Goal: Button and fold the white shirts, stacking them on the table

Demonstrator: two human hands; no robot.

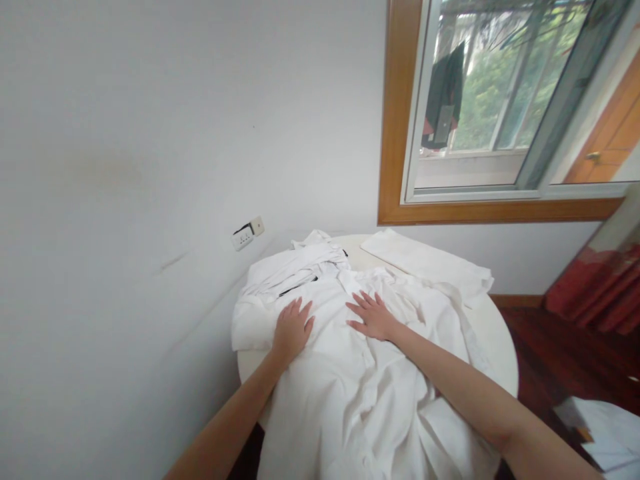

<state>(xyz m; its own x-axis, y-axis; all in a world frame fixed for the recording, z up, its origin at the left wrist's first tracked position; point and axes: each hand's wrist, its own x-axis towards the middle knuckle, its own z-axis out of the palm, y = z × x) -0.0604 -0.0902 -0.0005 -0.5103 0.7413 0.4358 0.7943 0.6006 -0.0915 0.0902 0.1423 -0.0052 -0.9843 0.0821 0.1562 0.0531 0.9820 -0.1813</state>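
Note:
A white garment [345, 373] lies spread and wrinkled over a round white table [503, 340], its lower part hanging past the near edge. One sleeve [430, 263] stretches out toward the back right. My left hand [293, 327] rests flat on the cloth at the left, fingers apart. On the right, my right hand [371, 316] presses flat on the same garment with its fingers spread. Behind my left hand sits a bunched stack of white cloth [295, 267] with dark edging showing; whether it is a separate piece I cannot tell.
A white wall [150, 167] with a socket [243, 238] runs close along the table's left. Behind is a wood-framed window [400, 212]. A red curtain [600, 287] hangs at the right, above a dark wooden floor [530, 347] with a white object [605, 427] on it.

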